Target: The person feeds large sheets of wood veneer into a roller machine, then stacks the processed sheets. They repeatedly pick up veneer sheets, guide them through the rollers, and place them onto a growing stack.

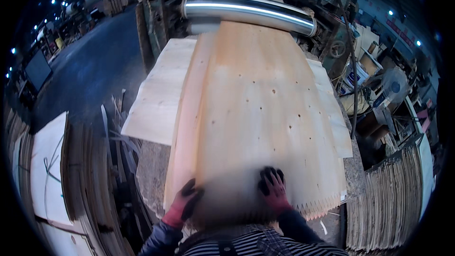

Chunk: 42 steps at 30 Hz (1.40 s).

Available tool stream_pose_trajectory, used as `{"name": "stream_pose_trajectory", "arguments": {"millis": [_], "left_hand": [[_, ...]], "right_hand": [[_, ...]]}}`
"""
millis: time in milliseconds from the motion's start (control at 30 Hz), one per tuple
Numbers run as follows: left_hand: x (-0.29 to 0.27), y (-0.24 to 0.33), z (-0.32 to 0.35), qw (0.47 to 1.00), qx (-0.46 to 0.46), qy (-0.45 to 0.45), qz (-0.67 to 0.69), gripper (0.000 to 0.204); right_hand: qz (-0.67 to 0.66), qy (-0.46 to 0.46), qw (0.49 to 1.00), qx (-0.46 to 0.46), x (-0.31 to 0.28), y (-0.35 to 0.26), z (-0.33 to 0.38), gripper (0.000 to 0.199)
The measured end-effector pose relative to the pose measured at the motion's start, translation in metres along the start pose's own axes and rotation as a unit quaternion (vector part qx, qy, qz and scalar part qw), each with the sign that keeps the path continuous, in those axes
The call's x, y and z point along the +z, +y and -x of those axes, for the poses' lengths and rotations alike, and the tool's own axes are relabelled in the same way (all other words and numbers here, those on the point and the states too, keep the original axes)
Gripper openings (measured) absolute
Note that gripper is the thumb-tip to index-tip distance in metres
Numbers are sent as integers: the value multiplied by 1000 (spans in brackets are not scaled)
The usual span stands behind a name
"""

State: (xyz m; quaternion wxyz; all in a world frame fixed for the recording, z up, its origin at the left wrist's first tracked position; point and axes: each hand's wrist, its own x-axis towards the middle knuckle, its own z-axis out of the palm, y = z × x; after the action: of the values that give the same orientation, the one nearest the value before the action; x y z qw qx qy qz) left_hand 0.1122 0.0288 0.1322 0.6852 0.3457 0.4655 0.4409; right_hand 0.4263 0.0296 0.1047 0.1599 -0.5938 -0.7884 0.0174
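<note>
Wood sheet (265, 114): pale tan, dotted with dark knots, lying centrally over whiter sheets (156, 90) on a speckled worktop (152, 170); its far end reaches the metal roller (249, 12), though we cannot tell whether it passes beneath.
Left stack (47, 170): white-faced sheets tied with string, standing near the worktop, with loose wood strips (124, 156) beside it.
Pinkish strip (187, 128): narrow, along the wood sheet's left side; we judge that its uneven border could catch or fold if pushed crookedly.
Left hand (186, 201): ours, in a pink glove with dark fingers, at the near left; the fingers look bent, but we cannot tell whether they grasp an edge.
Between our hands: a grey, blurred patch we cannot make out.
Right hand (274, 192): gloved alike, fingers extended and slightly spread over the wood, not clenched; uneven pressure from our two hands could skew the sheet.
Toothed near edge (317, 207): jagged, to the right of our hand; bending or snagging here could start a split along the grain.
Right stack (386, 206): many thin sheets, their layered edges towards us.
Writing: a red banner (398, 31), upper right, seems marked, too small for us to read; we can make out no brand.
</note>
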Motion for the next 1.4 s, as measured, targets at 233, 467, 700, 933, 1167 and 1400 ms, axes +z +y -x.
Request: {"name": "stream_pose_trajectory", "arguments": {"millis": [233, 467, 700, 933, 1167, 1400], "left_hand": [[77, 82, 41, 935, 105, -192, -281, 35], [8, 46, 89, 975, -11, -220, 26, 41], [-34, -65, 37, 791, 265, 11, -551, 54], [19, 14, 68, 884, 69, 133, -444, 52], [-15, -25, 47, 952, 76, 134, -263, 45], [-29, -23, 49, 986, 15, 109, -129, 40]], "right_hand": [[-70, 42, 996, 43, -20, -15, 139, 65], [11, 253, 967, 26, -116, -56, 152, 37], [23, 149, 988, -19, -123, -42, 34, 46], [14, 182, 983, -11, -41, 36, -118, 43], [121, 176, 974, 75, 16, 60, -202, 45], [-61, 9, 998, -10, -7, -3, -56, 50]]}}
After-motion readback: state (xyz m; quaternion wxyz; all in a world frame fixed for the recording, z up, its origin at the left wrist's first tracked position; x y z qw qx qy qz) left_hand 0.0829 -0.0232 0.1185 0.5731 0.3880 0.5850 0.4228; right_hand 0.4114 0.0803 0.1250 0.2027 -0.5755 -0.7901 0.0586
